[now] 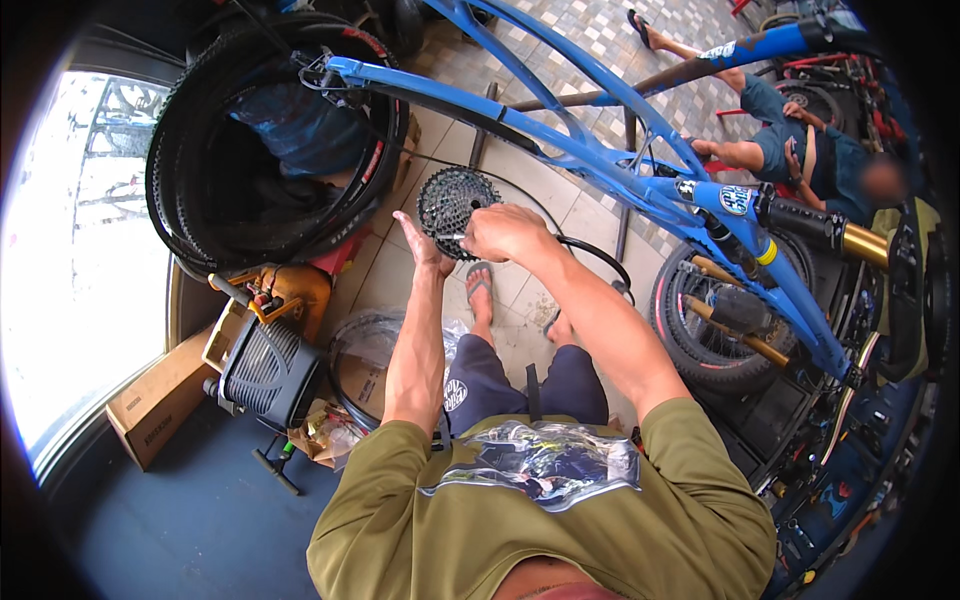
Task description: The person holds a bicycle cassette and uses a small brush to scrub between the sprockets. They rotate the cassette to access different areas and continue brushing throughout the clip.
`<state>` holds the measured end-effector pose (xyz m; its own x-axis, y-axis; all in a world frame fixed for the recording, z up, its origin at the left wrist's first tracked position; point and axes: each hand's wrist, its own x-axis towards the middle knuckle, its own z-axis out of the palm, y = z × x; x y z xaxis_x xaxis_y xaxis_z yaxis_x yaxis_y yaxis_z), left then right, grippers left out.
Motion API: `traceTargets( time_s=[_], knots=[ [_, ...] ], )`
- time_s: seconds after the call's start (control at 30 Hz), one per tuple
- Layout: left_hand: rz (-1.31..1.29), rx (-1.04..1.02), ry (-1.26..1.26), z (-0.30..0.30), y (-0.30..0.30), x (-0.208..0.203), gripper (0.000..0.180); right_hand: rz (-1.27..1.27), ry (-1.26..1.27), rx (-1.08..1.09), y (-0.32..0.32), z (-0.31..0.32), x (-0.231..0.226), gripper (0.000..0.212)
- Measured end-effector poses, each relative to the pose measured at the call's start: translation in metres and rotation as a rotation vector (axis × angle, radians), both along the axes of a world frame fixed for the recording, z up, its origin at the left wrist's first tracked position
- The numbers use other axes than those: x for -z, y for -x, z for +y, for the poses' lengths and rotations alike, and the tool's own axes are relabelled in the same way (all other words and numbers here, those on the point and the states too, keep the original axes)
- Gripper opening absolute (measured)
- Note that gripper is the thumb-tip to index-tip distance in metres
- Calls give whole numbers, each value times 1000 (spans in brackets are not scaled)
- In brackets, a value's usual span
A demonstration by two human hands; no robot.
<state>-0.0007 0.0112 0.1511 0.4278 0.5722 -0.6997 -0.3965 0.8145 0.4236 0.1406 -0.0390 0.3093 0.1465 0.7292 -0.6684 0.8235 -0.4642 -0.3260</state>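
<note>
A dark bicycle cassette [452,198] with many toothed rings is raised well above the floor, in front of me. My left hand [428,247] is at its left lower edge, with the thumb side stretched outward. The other left fingers are hidden behind the cassette, which seems to rest on them. Closed at the cassette's right lower side is my right hand [503,233]. A slim, light metal rod [452,237] sticks out of its grip toward my left palm; the rest of the rod is covered by the fingers.
A blue bicycle frame [600,150] spans the upper right. Tyres [165,170] hang at the left, above an orange-and-black machine [265,365] and a cardboard box [165,400]. A wheel [670,320] stands at the right. Another person [770,130] sits at the far right.
</note>
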Motion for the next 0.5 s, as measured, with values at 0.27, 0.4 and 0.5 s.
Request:
traceTargets(
  time_s=[0.27,0.4,0.5],
  knots=[
    [-63,-71,29,-1,2,4,99,3,-30,34,0,-10,13,34],
    [-191,-97,29,-5,2,13,85,69,-16,137,-5,-18,26,32],
    [-219,-157,35,-10,3,13,78,-9,17,263,-4,-31,37,33]
  ],
)
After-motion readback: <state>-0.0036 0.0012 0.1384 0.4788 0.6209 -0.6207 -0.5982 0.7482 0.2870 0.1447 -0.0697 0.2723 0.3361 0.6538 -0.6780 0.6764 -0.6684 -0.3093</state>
